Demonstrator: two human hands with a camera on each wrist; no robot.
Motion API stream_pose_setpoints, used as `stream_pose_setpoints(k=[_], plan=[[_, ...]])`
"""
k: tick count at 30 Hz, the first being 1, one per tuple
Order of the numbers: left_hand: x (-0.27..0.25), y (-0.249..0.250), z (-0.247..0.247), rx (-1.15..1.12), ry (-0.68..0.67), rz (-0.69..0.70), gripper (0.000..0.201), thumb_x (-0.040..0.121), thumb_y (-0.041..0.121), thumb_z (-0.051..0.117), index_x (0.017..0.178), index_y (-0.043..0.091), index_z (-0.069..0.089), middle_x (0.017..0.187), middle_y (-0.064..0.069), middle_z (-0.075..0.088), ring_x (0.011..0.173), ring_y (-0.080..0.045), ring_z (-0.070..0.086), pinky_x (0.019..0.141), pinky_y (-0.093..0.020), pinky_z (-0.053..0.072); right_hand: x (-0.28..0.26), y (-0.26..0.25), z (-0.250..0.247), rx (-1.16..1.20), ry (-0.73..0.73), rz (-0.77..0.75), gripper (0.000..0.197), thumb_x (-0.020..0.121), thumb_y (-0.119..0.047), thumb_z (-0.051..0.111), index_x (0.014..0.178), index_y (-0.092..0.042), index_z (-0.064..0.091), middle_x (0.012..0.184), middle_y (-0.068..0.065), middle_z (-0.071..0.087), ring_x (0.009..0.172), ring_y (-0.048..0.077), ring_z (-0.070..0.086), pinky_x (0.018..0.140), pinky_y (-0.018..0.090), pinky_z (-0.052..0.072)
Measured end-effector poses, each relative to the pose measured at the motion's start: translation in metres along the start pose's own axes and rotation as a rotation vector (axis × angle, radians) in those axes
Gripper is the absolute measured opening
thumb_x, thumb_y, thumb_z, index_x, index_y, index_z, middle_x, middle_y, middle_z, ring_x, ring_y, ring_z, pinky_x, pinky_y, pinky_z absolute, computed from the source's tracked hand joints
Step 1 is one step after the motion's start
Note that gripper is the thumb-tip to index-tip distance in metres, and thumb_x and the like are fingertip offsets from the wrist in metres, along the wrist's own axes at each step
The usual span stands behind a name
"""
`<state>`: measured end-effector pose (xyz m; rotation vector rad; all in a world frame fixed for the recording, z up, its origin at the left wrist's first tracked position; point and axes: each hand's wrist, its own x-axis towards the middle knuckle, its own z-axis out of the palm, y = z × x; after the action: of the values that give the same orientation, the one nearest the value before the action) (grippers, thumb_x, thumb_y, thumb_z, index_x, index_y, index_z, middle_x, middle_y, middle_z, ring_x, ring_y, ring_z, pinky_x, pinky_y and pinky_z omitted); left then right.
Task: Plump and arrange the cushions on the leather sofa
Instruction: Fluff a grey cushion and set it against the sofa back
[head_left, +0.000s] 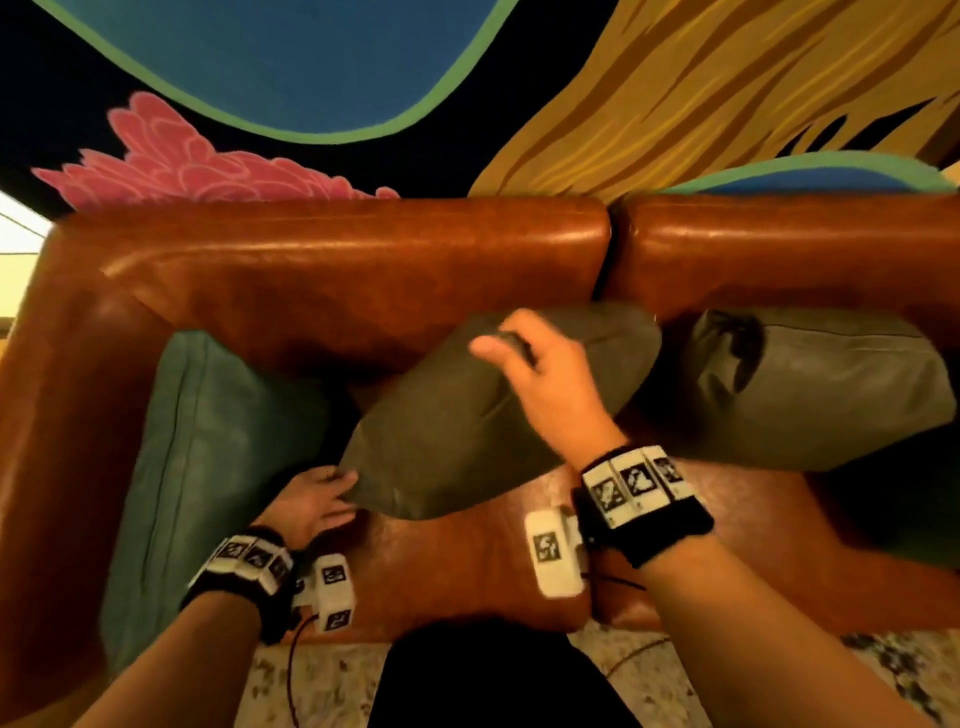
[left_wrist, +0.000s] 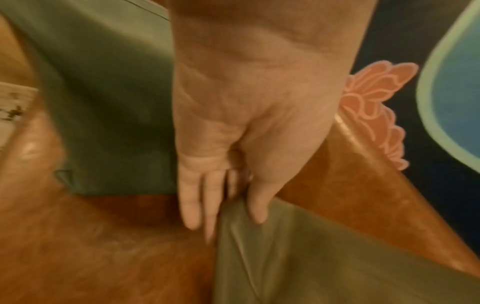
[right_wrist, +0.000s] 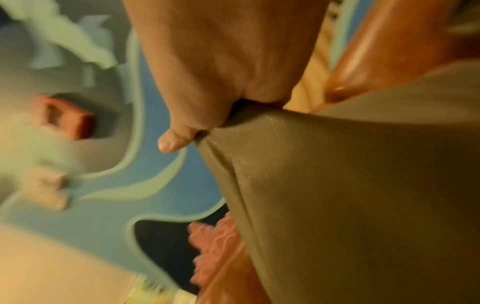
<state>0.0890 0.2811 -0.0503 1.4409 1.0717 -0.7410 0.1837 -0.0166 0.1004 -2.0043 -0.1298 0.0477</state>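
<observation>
An olive-grey cushion (head_left: 467, 426) lies slanted over the middle seat of the brown leather sofa (head_left: 363, 270). My right hand (head_left: 511, 345) grips its upper edge; the right wrist view shows the fingers curled tight on a bunched corner of the cushion (right_wrist: 337, 185). My left hand (head_left: 337, 493) pinches the lower left corner, thumb on top and fingers (left_wrist: 192, 205) along the underside of the cushion (left_wrist: 311, 257). A teal cushion (head_left: 208, 457) leans against the left armrest. Another grey cushion (head_left: 821, 384) lies on the right seat against the backrest.
A painted mural (head_left: 291, 67) in blue, pink and ochre covers the wall behind the sofa. Bare seat leather (head_left: 467, 561) shows in front of the held cushion. Speckled floor (head_left: 322, 686) runs along the sofa's front edge, with my dark trouser leg (head_left: 493, 675) close to it.
</observation>
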Motion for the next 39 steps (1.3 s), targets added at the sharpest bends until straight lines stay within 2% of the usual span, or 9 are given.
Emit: stream_pose_setpoints(k=[6, 11, 15, 19, 22, 24, 29, 32, 39], plan=[[-0.002, -0.049, 0.003, 0.123, -0.038, 0.023, 0.025, 0.102, 0.026, 0.054, 0.124, 0.015, 0.060, 0.121, -0.013, 0.069, 0.100, -0.033, 0.065, 0.092, -0.045, 0.051, -0.097, -0.026, 0.045, -0.346, -0.510, -0.244, 0.030, 0.093, -0.056, 0.050, 0.095, -0.026, 0.047, 0.093, -0.003, 0.062, 0.092, 0.019, 0.062, 0.069, 0.039, 0.049], [-0.014, -0.043, 0.060, -0.098, -0.307, 0.044, 0.076, 0.070, 0.073, 0.071, 0.132, 0.032, 0.057, 0.125, -0.005, 0.072, 0.113, -0.031, 0.067, 0.104, -0.056, 0.047, -0.169, 0.060, 0.068, -0.441, -0.860, 0.075, 0.023, 0.095, -0.040, 0.051, 0.110, -0.022, 0.049, 0.119, 0.005, 0.059, 0.115, 0.027, 0.055, 0.086, 0.040, 0.045], [-0.015, -0.041, 0.104, 0.029, -0.367, 0.047, 0.064, 0.084, 0.038, 0.079, 0.138, 0.042, 0.045, 0.137, -0.001, 0.061, 0.121, -0.029, 0.063, 0.096, -0.059, 0.053, -0.187, 0.112, 0.060, -0.240, -0.931, 0.316, 0.034, 0.091, -0.048, 0.055, 0.115, -0.025, 0.060, 0.117, 0.001, 0.063, 0.109, 0.015, 0.060, 0.093, 0.029, 0.045], [-0.008, -0.031, 0.120, 0.259, -0.247, 0.111, 0.082, 0.087, 0.036, 0.075, 0.152, 0.041, 0.024, 0.156, -0.002, 0.042, 0.128, -0.026, 0.054, 0.087, -0.051, 0.057, -0.167, 0.136, 0.002, 0.278, -0.236, 0.703, 0.017, 0.098, -0.010, 0.056, 0.090, -0.017, 0.070, 0.079, 0.000, 0.071, 0.074, 0.013, 0.066, 0.065, 0.020, 0.050], [-0.011, -0.021, 0.132, 0.458, -0.315, 0.101, 0.080, 0.096, 0.033, 0.065, 0.158, 0.042, 0.015, 0.161, 0.000, 0.030, 0.131, -0.024, 0.046, 0.080, -0.039, 0.053, -0.161, 0.199, -0.060, 0.189, 0.361, 0.999, 0.021, 0.100, -0.010, 0.046, 0.099, -0.020, 0.064, 0.087, 0.005, 0.065, 0.095, 0.042, 0.064, 0.066, 0.030, 0.047], [-0.013, -0.016, 0.143, 0.456, -0.386, 0.116, 0.066, 0.099, 0.039, 0.058, 0.156, 0.043, 0.023, 0.162, 0.002, 0.029, 0.140, -0.022, 0.041, 0.088, -0.043, 0.053, -0.166, 0.226, -0.067, 0.309, 0.266, 1.213, 0.026, 0.104, -0.018, 0.041, 0.121, -0.022, 0.060, 0.109, 0.007, 0.063, 0.115, 0.041, 0.059, 0.082, 0.040, 0.051], [-0.007, -0.011, 0.162, 0.305, -0.332, 0.139, 0.076, 0.089, 0.068, 0.054, 0.154, 0.037, 0.032, 0.152, 0.011, 0.044, 0.134, -0.013, 0.047, 0.107, -0.045, 0.047, -0.168, 0.222, -0.045, 0.603, 0.013, 1.178, 0.024, 0.101, -0.017, 0.049, 0.117, -0.021, 0.066, 0.097, 0.002, 0.075, 0.089, 0.022, 0.069, 0.072, 0.031, 0.050], [0.008, -0.004, 0.140, 0.128, -0.164, 0.061, 0.067, 0.087, 0.071, 0.054, 0.143, 0.035, 0.050, 0.136, 0.002, 0.063, 0.121, -0.022, 0.061, 0.094, -0.039, 0.055, -0.169, 0.219, -0.032, 0.660, -0.009, 1.114, 0.031, 0.099, -0.013, 0.055, 0.130, -0.019, 0.059, 0.113, 0.009, 0.069, 0.095, 0.023, 0.068, 0.081, 0.036, 0.055], [0.013, 0.013, 0.094, 0.259, -0.400, 0.047, 0.047, 0.101, 0.043, 0.051, 0.147, 0.045, 0.041, 0.139, 0.005, 0.058, 0.122, -0.027, 0.061, 0.085, -0.045, 0.059, -0.164, 0.235, -0.011, 0.737, -0.069, 1.096, 0.054, 0.094, -0.015, 0.065, 0.142, -0.035, 0.050, 0.138, -0.005, 0.061, 0.122, 0.025, 0.062, 0.092, 0.044, 0.055]])
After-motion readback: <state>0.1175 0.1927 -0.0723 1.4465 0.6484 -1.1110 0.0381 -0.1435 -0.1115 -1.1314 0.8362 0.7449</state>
